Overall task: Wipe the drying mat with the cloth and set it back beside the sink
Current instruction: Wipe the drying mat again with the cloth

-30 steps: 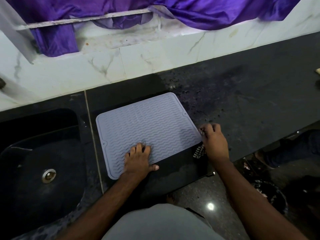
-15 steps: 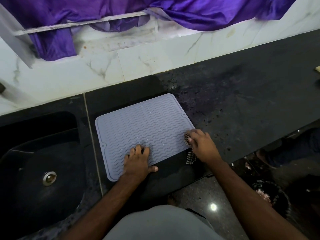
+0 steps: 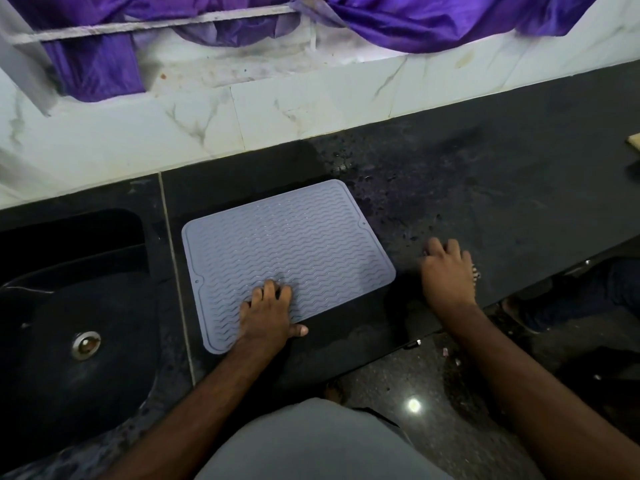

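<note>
Drying mat (image 3: 287, 258) lay flat on counter (image 3: 485, 188), just beside sink (image 3: 69, 306) at 9 o'clock. Pinned by left hand (image 3: 268, 315), fingers spread. Cloth (image 3: 475, 272) bunched under right hand (image 3: 446, 271) at 3 o'clock, off mat. Wiping likely finished or paused.

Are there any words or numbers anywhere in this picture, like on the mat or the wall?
None: no words, numbers or signs can be read here.
The drying mat shows only a raised wavy pattern, no brand.
The tiled wall has grey veins and stains, no writing.
The cloth under the right hand shows a dark-and-light pattern, not letters.
The sink bears no label.
</note>
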